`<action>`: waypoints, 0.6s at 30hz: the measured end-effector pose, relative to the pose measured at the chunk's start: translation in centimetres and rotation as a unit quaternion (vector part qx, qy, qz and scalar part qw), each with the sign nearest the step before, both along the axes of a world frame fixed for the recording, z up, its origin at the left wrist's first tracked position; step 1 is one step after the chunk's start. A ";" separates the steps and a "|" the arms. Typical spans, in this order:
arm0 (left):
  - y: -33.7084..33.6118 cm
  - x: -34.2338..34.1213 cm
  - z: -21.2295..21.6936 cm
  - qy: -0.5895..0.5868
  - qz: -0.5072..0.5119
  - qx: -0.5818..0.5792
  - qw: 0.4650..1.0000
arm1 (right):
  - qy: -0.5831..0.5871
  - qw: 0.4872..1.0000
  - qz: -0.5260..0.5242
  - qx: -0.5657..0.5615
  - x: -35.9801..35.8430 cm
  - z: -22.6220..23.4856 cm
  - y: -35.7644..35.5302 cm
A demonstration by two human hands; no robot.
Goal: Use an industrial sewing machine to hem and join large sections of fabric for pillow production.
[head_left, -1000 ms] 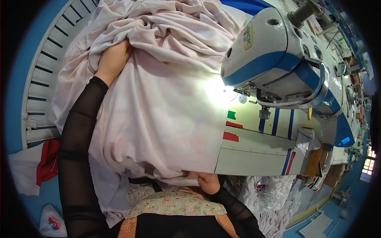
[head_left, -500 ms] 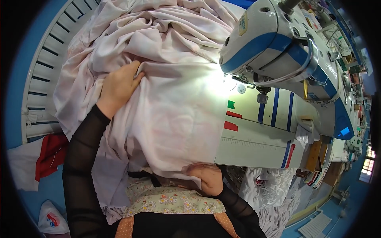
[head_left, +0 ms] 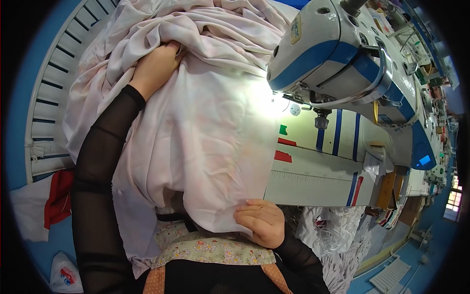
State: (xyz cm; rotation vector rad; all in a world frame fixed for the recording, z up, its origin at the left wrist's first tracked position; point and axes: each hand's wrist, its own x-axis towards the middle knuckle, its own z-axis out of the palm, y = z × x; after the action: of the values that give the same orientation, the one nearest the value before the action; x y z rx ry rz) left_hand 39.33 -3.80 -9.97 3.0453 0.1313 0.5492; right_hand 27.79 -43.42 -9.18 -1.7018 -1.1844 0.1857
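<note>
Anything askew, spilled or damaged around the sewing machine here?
Nothing damaged or spilled shows. The pale pink fabric is bunched in folds at the far end, where the left hand grips it. The right hand pinches its near edge, and the stretch between lies smooth toward the sewing machine. A red cloth lies off to the left.

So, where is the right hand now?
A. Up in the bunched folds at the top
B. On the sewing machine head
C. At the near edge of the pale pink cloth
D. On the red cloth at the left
C: the right hand pinches the near edge of the cloth, while the left hand is up in the bunched folds.
</note>
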 end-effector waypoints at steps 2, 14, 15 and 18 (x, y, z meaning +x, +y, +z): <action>1.1 1.2 -0.7 -0.051 -0.045 0.001 0.998 | -0.014 1.000 -0.007 -0.022 0.7 0.5 0.2; 4.8 9.3 -2.4 -0.091 -0.053 -0.006 0.994 | -0.019 0.997 0.005 -0.072 6.0 1.7 2.0; 5.1 10.1 -2.8 -0.095 -0.061 -0.030 0.993 | -0.019 0.997 0.006 -0.076 6.5 1.8 2.2; 6.8 12.0 -3.3 -0.018 -0.050 -0.076 0.996 | -0.025 0.995 0.008 -0.092 8.2 1.8 2.9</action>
State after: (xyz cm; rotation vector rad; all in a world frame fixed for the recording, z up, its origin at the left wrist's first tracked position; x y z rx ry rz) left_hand 51.31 2.97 -13.23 2.8747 0.0176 0.5595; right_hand 35.97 -40.51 -7.37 -1.8669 -1.2501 0.2710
